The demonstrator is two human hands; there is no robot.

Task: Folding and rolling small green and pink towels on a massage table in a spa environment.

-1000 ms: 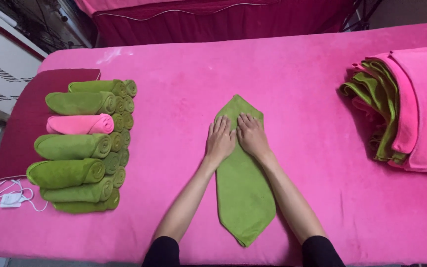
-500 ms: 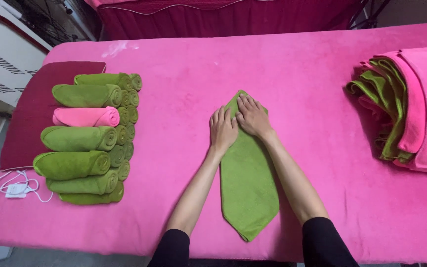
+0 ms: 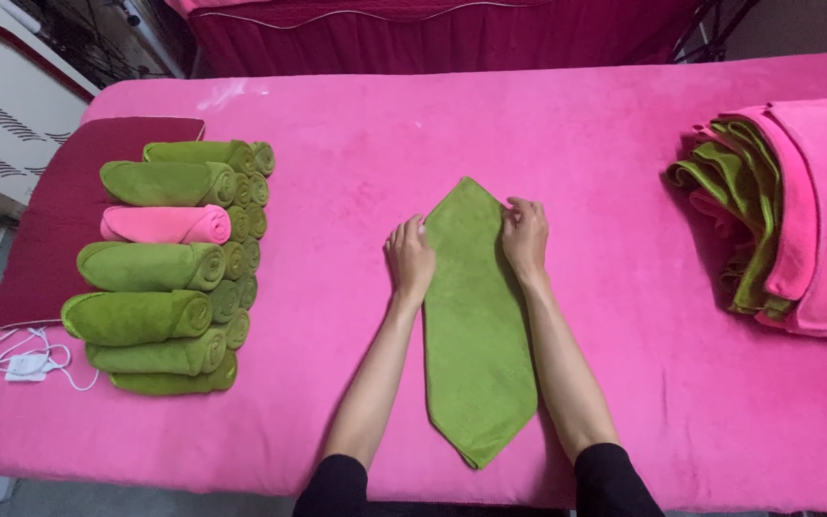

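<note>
Bright, even overhead light; soft faint shadows beside forearms on pink plush table cover (image 3: 567,144); sharp focus, slight wide-angle bowing at edges.

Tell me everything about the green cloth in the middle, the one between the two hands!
The green towel looks soft and fuzzy. It is folded into a long flat shape with a point at each end, and lies flat on the pink table cover. The left hand touches its left edge and the right hand touches its right edge, both near the far point.

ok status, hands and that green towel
Left hand and right hand at side edges of folded green towel, flat on pink table. Nothing blocking.
</note>
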